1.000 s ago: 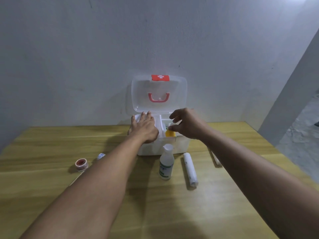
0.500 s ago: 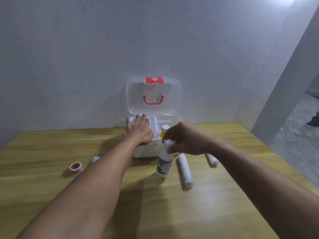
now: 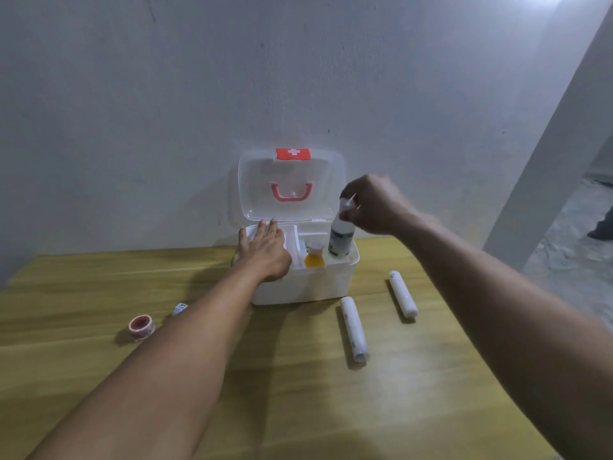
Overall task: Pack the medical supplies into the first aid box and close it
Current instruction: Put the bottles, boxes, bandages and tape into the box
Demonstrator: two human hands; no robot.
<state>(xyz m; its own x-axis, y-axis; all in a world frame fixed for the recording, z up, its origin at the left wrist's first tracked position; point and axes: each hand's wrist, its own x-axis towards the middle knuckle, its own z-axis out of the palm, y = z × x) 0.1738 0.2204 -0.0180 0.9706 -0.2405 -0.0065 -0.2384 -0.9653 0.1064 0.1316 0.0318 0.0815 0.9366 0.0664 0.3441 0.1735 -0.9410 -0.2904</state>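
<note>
The white first aid box (image 3: 318,287) stands open at the table's far edge, its clear lid (image 3: 288,184) with a red handle upright against the wall. My left hand (image 3: 265,250) lies flat, fingers apart, on the box's left side. My right hand (image 3: 371,207) pinches the top of a white spray bottle (image 3: 341,240), whose lower end sits inside the box's right compartment. A small orange bottle (image 3: 314,257) stands inside beside it. Two white gauze rolls (image 3: 354,328) (image 3: 402,293) lie on the table right of the box. A reddish tape roll (image 3: 142,327) lies at the left.
A small white patterned item (image 3: 179,309) lies by my left forearm. The wooden table (image 3: 298,393) butts against a grey wall. A white pillar (image 3: 544,180) rises at the right, with concrete floor beyond the table's right edge.
My right hand took the spray bottle from the table in front of the box, lifted it and lowered it into the box's right compartment. My left hand stayed on the box.
</note>
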